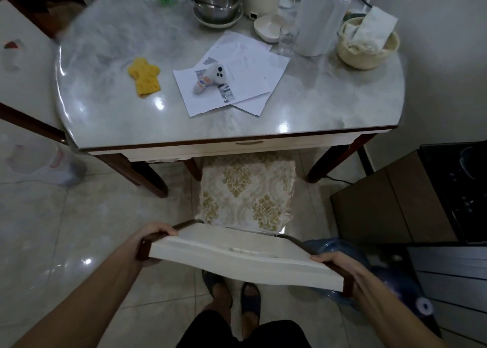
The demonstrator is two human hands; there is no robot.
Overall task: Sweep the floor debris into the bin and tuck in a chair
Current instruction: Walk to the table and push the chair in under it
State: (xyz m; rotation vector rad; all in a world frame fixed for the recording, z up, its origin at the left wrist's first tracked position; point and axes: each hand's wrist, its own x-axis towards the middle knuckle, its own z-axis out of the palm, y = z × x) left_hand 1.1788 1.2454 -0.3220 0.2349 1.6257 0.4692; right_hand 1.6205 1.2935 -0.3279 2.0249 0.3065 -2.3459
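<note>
A chair (245, 258) with a cream backrest and dark wooden frame stands right in front of me. Its patterned gold-and-cream seat (247, 192) reaches partly under the marble-topped table (316, 105). My left hand (155, 238) grips the left end of the backrest's top, fingers curled over the edge. My right hand (340, 268) grips the right end the same way. No broom, debris or dustpan shows in this view.
The table carries papers (237, 84), a small white toy (210, 77), a yellow cloth (145, 77), metal bowls (216, 2), a white jug (321, 18) and a basket (369, 47). A blue bag (342, 247) and a dark cabinet (421, 194) stand at the right. Another chair (26, 105) stands left.
</note>
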